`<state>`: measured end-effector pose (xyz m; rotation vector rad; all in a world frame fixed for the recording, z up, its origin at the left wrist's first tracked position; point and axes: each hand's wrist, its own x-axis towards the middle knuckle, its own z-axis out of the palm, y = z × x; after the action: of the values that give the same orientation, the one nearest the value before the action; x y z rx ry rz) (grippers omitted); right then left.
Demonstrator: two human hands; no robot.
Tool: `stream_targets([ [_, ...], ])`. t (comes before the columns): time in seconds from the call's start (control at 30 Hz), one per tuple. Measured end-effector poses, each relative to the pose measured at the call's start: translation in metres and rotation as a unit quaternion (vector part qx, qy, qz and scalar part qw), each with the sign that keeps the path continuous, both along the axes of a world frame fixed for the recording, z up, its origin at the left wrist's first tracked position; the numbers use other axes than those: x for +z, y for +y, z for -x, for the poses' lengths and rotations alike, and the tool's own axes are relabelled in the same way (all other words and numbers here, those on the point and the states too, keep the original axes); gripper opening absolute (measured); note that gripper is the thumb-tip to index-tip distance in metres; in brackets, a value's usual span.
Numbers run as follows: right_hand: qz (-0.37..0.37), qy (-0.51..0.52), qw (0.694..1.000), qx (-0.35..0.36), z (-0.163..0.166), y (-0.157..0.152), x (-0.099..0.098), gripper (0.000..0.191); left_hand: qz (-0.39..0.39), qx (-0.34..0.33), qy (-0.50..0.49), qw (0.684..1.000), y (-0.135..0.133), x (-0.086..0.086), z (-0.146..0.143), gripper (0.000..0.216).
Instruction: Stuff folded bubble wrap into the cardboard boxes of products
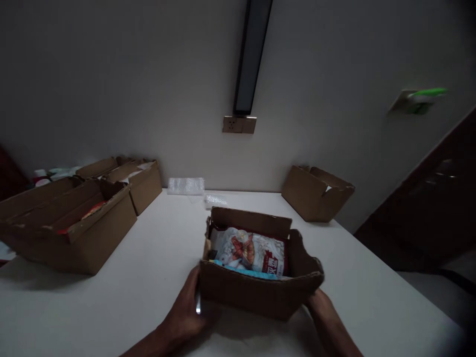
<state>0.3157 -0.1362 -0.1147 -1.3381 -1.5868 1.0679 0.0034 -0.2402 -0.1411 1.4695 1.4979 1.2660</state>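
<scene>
An open cardboard box [256, 295] is between my two hands over the white table, slightly tilted. My left hand [186, 312] is closed on its left end, and a small shiny metallic thing [198, 303] shows beside the fingers, too little of it to name. At the box's lower right corner is my right hand [320, 305], its fingers partly hidden behind the cardboard as it grips. Inside the box lies a white and red printed food packet [249, 250], with a light blue packet [245, 271] along the near wall.
To the left stand a large cardboard box [107, 233] with red packaging inside and another box [147, 186] behind it. Bubble wrap [186, 186] lies by the wall. One more cardboard box [308, 198] sits at the back right, near the edge of the white table [163, 238].
</scene>
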Motion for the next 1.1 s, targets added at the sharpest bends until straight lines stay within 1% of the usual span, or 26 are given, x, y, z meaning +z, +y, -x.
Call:
stream_targets([
  [0.07,0.002,-0.001,0.999,0.043,0.029,0.005,-0.001,0.078,0.006,0.063,-0.063,0.996,0.003,0.0,0.014,0.078],
  [0.1,-0.001,-0.004,0.997,0.082,0.045,0.007,0.0,0.076,0.013,0.104,-0.087,0.991,0.003,0.0,0.025,0.076],
  [0.17,-0.022,-0.012,0.982,0.185,0.078,0.016,0.003,0.064,0.021,0.187,-0.106,0.976,0.003,-0.002,0.05,0.077],
  [0.2,-0.049,-0.023,0.971,0.233,0.094,0.024,0.003,0.057,0.019,0.229,-0.105,0.968,0.002,-0.002,0.064,0.078],
  [0.23,-0.091,-0.044,0.96,0.262,0.11,0.036,0.003,0.052,0.016,0.265,-0.101,0.959,0.002,-0.002,0.077,0.079],
  [0.27,-0.145,-0.077,0.949,0.27,0.126,0.05,0.001,0.048,0.014,0.294,-0.097,0.951,0.001,-0.002,0.087,0.079],
  [0.3,-0.206,-0.121,0.936,0.256,0.14,0.066,-0.001,0.046,0.014,0.313,-0.094,0.945,0.001,-0.002,0.096,0.078],
  [0.33,-0.264,-0.176,0.921,0.227,0.154,0.085,-0.003,0.045,0.016,0.324,-0.091,0.942,0.002,-0.002,0.103,0.077],
  [0.37,-0.308,-0.229,0.904,0.189,0.168,0.105,-0.005,0.048,0.019,0.331,-0.086,0.939,0.003,-0.002,0.107,0.076],
  [0.4,-0.335,-0.274,0.888,0.153,0.18,0.125,-0.007,0.052,0.023,0.335,-0.077,0.939,0.004,-0.003,0.11,0.076],
  [0.43,-0.346,-0.305,0.878,0.125,0.192,0.145,-0.008,0.057,0.027,0.337,-0.067,0.939,0.006,-0.004,0.112,0.076],
  [0.5,-0.34,-0.327,0.877,0.087,0.212,0.181,-0.008,0.06,0.03,0.347,-0.045,0.936,0.01,-0.008,0.112,0.075],
  [0.57,-0.319,-0.316,0.89,0.071,0.228,0.209,-0.006,0.051,0.036,0.356,-0.026,0.934,0.013,-0.013,0.111,0.074],
  [0.63,-0.29,-0.301,0.907,0.058,0.236,0.228,-0.005,0.033,0.04,0.359,-0.014,0.932,0.016,-0.017,0.11,0.073],
  [0.67,-0.273,-0.29,0.916,0.051,0.238,0.233,-0.005,0.025,0.04,0.357,-0.009,0.933,0.016,-0.019,0.11,0.072],
  [0.7,-0.256,-0.276,0.925,0.041,0.237,0.235,-0.006,0.021,0.037,0.353,-0.005,0.935,0.016,-0.02,0.109,0.072],
  [0.77,-0.223,-0.238,0.945,0.015,0.227,0.232,-0.007,0.027,0.023,0.347,-0.002,0.938,0.017,-0.019,0.108,0.07],
  [0.83,-0.191,-0.193,0.962,-0.004,0.206,0.222,-0.007,0.035,0.018,0.345,-0.005,0.939,0.017,-0.017,0.108,0.071],
  [0.9,-0.165,-0.148,0.975,-0.005,0.175,0.208,-0.003,0.045,0.024,0.341,-0.009,0.94,0.017,-0.014,0.107,0.074],
  [0.97,-0.144,-0.113,0.983,0.007,0.136,0.195,0.006,0.053,0.029,0.34,-0.007,0.94,0.016,-0.01,0.107,0.077],
  [1.03,-0.126,-0.095,0.987,0.011,0.092,0.183,0.02,0.054,0.024,0.34,0.0,0.94,0.015,-0.007,0.106,0.077],
  [1.1,-0.121,-0.09,0.988,-0.013,0.052,0.171,0.033,0.053,0.016,0.338,0.004,0.941,0.014,-0.006,0.106,0.076],
])
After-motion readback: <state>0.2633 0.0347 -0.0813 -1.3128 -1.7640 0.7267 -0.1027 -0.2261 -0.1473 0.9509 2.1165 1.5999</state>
